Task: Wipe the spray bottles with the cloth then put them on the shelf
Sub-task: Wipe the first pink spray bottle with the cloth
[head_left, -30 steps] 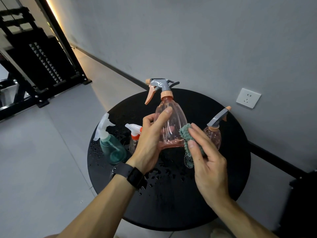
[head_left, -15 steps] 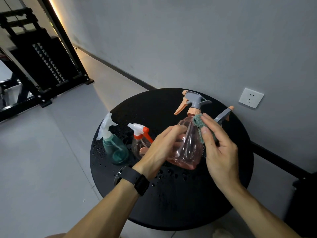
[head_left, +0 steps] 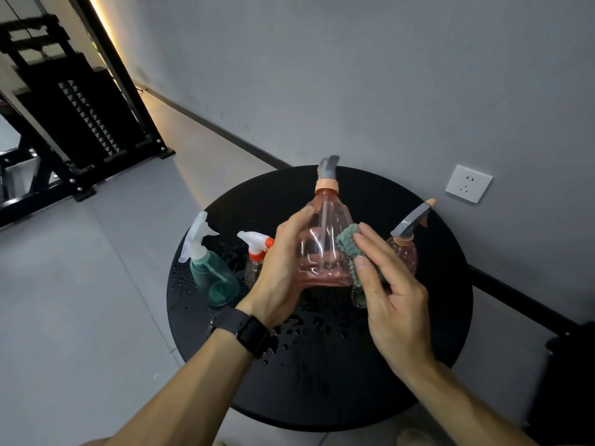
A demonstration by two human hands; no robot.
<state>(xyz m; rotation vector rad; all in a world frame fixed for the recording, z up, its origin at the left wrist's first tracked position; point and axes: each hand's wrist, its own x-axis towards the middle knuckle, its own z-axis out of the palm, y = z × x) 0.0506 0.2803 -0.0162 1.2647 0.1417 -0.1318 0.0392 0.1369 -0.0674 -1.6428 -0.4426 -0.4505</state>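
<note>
My left hand [head_left: 280,275] grips a large clear pink spray bottle [head_left: 323,243] with a grey and orange trigger head, held upright above the round black table [head_left: 322,381]. My right hand [head_left: 389,294] holds a green cloth [head_left: 349,247] and presses it against the bottle's right side. On the table stand a teal bottle [head_left: 212,275] with a white head, a small clear bottle [head_left: 256,255] with a white and red head, partly behind my left hand, and a small pink bottle [head_left: 405,249] with a grey head behind my right hand.
Water drops lie on the table top around the bottles. A grey wall with a white socket [head_left: 468,183] runs close behind the table. A black metal rack [head_left: 80,123] stands on the grey floor at the far left.
The pink bottle has turned so its trigger head now points away from me. The cloth has slid from near the neck down to the bottle's lower right side.
</note>
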